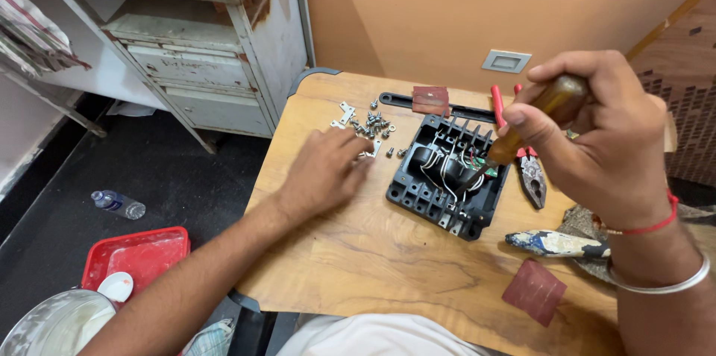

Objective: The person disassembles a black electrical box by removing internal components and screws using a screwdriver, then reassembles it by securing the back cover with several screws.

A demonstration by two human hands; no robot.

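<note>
On the table (358,266), the left hand (324,169) lies flat beside the small screws (373,126), just up ahead. The right hand (597,132) grips a screwdriver (522,132), tip slanting down-left into the black box (447,177).

The right hand (597,132) hid the screwdriver (522,132) handle's top; small screws (375,126) were too tiny to count; the bench (358,259) ran off the bottom edge.

Screws (373,126) left of housing (448,175) (pliers (531,177) right)
</note>
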